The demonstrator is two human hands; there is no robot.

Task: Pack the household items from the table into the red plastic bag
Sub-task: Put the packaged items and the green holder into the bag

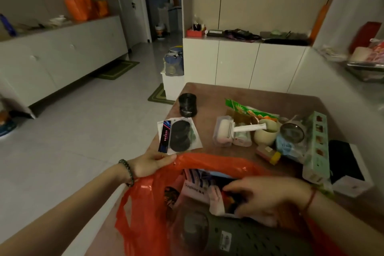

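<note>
While the left hand (151,164) pinched the rim of the bag (145,203) at the table (218,93) edge, the right hand (268,197) reached inside among boxes (195,189), grip unclear, with a disc packet (178,137), roll (187,105), cup (265,135) and carton (316,151) crowded beyond.

One red bag (145,203), one cup (265,136), one roll (188,105)

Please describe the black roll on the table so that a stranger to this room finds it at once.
Start at the brown table beyond the red plastic bag. At its far left corner the black roll stands, just behind a flat packet. Only it is a dark upright cylinder.
</note>
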